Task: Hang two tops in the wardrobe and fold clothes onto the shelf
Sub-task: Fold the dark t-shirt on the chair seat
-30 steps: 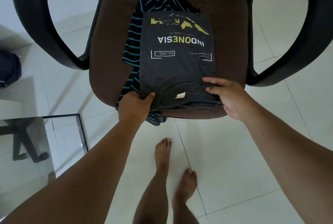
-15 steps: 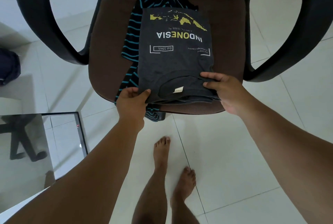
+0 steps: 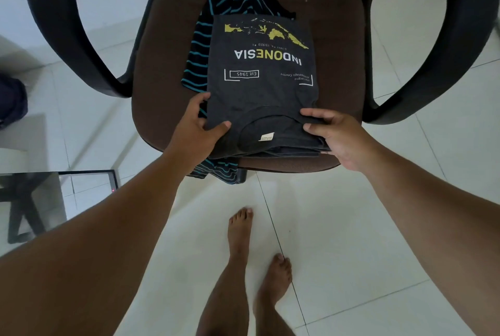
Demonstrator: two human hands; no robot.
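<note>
Left hand point(image 3: 195, 126): gripping the grey tee point(image 3: 261, 86) at its near-left corner, thumb lying on top, fingers curling along the left edge.
Right hand point(image 3: 336, 134): pinching the near-right corner, thumb and forefinger pressing on top of the cloth.
Grey tee: lying folded between the two grips, collar nearest the person, print facing up.
Striped top point(image 3: 201, 51): lying under the tee, poking out beyond and left of the grips.
Chair point(image 3: 338, 65): carrying both garments on its seat.
</note>
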